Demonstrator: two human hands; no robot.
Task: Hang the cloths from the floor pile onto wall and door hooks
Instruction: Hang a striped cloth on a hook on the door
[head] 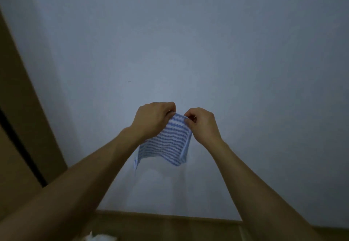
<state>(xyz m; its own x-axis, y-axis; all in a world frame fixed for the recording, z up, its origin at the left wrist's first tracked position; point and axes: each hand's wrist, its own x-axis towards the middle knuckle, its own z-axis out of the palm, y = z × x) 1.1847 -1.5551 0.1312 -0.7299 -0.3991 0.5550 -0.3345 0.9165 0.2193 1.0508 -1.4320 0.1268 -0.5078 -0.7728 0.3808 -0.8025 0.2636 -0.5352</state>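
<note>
A small blue-and-white striped cloth [166, 142] hangs in front of the pale wall [188, 52], held up by its top edge. My left hand [153, 118] grips the upper left part of that edge with curled fingers. My right hand [202, 123] pinches the upper right corner. The two hands are close together, and the cloth droops below them. No hook shows; any hook behind the hands or the cloth is hidden.
A brown door frame [24, 108] with a dark gap runs along the left side. A wooden skirting board [170, 216] and the floor lie below. A bit of white fabric [100, 238] peeks in at the bottom edge.
</note>
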